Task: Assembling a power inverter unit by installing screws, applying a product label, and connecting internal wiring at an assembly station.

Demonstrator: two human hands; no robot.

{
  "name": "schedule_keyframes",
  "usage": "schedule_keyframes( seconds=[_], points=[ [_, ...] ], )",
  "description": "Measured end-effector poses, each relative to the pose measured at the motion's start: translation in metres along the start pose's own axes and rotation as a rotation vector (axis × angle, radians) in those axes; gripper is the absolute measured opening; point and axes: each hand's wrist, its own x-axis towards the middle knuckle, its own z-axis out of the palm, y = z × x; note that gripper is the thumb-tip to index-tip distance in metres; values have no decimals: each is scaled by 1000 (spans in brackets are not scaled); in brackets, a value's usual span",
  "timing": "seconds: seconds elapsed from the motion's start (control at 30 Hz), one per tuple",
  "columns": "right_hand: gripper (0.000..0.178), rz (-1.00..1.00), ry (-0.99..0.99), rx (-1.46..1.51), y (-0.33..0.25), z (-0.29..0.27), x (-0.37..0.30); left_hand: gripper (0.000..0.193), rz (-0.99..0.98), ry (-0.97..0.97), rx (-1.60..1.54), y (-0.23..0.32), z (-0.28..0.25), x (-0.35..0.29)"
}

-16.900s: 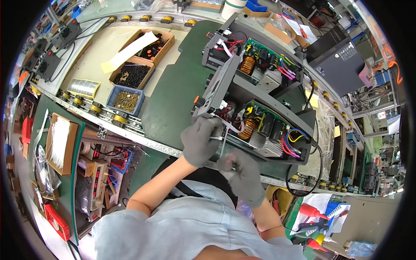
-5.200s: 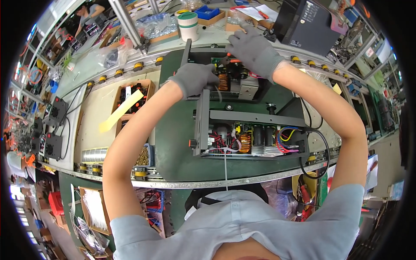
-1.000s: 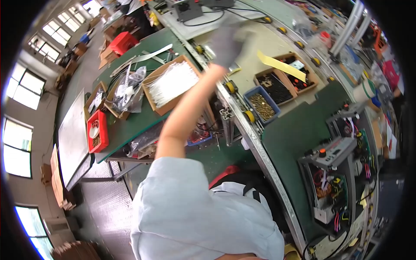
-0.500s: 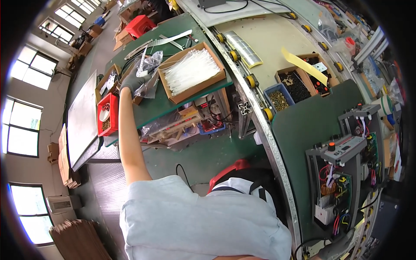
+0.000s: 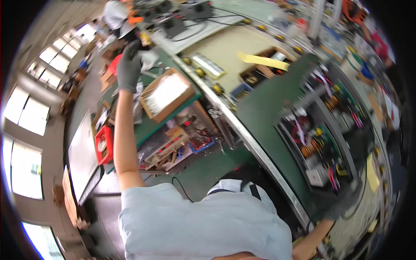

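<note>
My left hand (image 5: 129,69), in a grey glove, is raised at arm's length over the far end of the left green bench. Its fingers are smeared, so I cannot tell whether they hold anything. Below it lies a cardboard box (image 5: 167,96) of white strips, possibly cable ties. My right hand (image 5: 340,203), also in a grey glove, is low on the right beside the near corner of an open electronic unit (image 5: 310,149). Copper coils, a pale metal block and coloured wires show inside it. Whether those fingers touch the unit is blurred. A second open unit (image 5: 342,108) stands behind.
A red bin (image 5: 104,145) of small parts sits at the left bench's edge. A metal rail with yellow rollers (image 5: 218,89) borders the right bench (image 5: 260,117). Beyond are parts boxes (image 5: 266,69), a yellow strip (image 5: 262,60) and grey devices (image 5: 173,25). Another person (image 5: 116,17) is far off.
My view has turned to the right. My left hand has left the clear plastic bag beside the box and reaches farther out. My right hand has come up from the lower edge beside the near unit.
</note>
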Motion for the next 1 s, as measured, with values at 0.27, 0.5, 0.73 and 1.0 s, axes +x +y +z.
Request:
schedule_keyframes(
  seconds=[0.27, 0.5, 0.73, 1.0],
  points=[
    [35, -132, -6, 150, -67, 32, -16, 29, 444, -737, -1220, 419, 70, -102],
    [21, 91, 657, 667, -14, -97, -78, 20, 256, -1411, -1584, 527, 168, -274],
    [23, 299, 728, 544, 22, -126, -137, 30, -260, -2053, -1538, 546, 221, -348],
    [46, -138, 557, -296, -9, -127, -87, 21, 413, -1735, -1293, 542, 240, -354]
  ],
)
